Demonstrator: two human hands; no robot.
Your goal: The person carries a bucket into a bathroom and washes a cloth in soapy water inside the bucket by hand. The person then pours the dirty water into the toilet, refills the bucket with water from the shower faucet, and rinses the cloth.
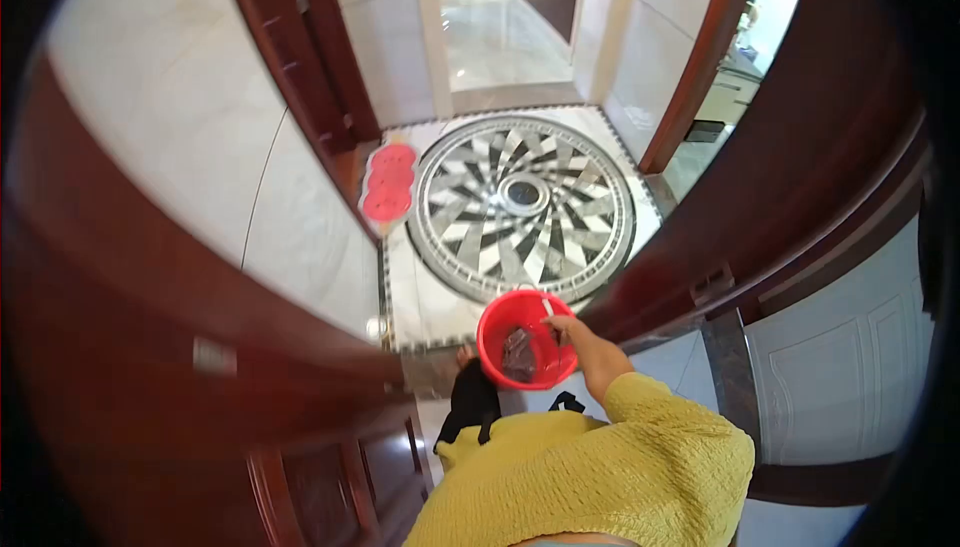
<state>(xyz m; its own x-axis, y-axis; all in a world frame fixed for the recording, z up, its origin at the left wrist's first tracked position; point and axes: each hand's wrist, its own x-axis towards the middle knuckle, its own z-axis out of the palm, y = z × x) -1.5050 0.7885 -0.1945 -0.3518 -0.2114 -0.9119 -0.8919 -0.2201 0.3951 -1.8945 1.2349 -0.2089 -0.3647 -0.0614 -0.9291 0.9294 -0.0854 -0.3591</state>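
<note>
A red bucket [486,335] hangs in front of my legs, tilted so that I look down into it. My right hand [562,329] reaches over its right side, fingers closed by the white grip [547,308] of the bucket's handle. Inside lies a crumpled greyish-brown thing [518,355], which looks like a wet cloth; its exact kind is unclear. My left hand is out of view. A yellow textured sleeve [665,402] covers my right arm down to about the elbow.
I am in a doorway between dark red wooden door frames [790,177]. Ahead lies a round black-and-white floor medallion [522,237]. A red watermelon-patterned mat [390,183] sits left of it. Beyond, an opening leads to a shiny tiled floor [505,37].
</note>
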